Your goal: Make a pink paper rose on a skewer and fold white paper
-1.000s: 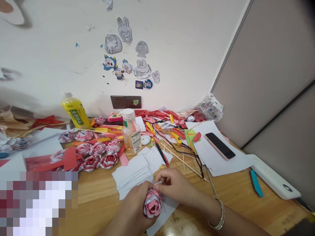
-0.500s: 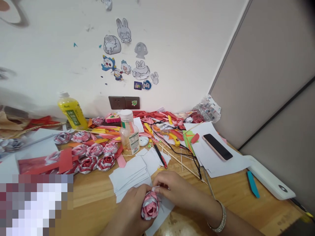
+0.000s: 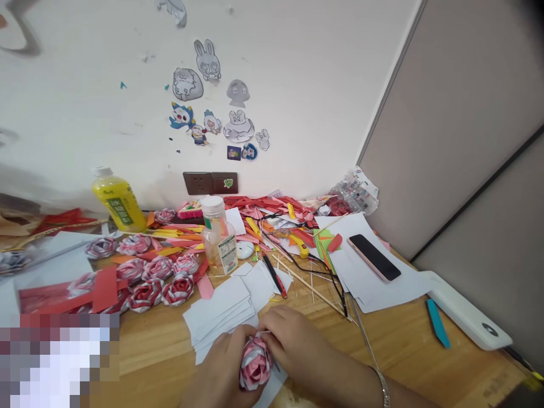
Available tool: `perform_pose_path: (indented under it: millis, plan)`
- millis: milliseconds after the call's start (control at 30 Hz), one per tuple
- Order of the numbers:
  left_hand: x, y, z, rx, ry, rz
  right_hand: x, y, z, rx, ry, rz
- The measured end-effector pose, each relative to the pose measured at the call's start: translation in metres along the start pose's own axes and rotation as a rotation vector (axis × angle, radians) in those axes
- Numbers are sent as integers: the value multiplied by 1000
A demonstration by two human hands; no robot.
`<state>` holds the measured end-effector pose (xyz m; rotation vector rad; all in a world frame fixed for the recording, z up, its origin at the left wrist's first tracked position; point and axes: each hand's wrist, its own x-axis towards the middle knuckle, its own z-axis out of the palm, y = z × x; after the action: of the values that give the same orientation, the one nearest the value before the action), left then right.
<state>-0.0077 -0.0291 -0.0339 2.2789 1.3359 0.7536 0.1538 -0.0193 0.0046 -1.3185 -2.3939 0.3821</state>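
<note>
Noting rose (image 3: 255,365) above table (image 3: 157,354), near paper (image 3: 221,311). Left hand (image 3: 219,371) wraps its side, grip closed around it. Right hand (image 3: 300,343) at far edge, fingers bent; pinch hidden, I cannot tell if closed. My estimate: folded paper, light, slightly springy, low slip, petals crush easily. I'd hold base gently, off petal rims; hard squeeze risks creasing.

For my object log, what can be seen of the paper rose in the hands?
The pink-and-white folded-paper rose has layered, curling petals around a pink centre. It is held over the wooden table, facing the camera. The left hand wraps its left side; the right hand has fingertips at its upper edge. Its underside is hidden.
</note>
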Motion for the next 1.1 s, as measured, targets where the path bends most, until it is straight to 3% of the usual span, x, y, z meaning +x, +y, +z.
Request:
perform_pose_path:
  millis: [167,233,500,800,1100]
  plan:
    - [2,-2,-6,39,-22,21,-4,4,5,-158,47,-210]
    - [4,-2,-8,45,-12,22,-6,2,2,-136,59,-230]
    - [10,3,-11,-155,104,-58,-1,-6,-11,325,96,5]
    - [5,4,-4,-196,149,-59,2,0,-2,440,152,71]
    - [5,8,-7,-168,111,-69,4,-4,-1,554,197,164]
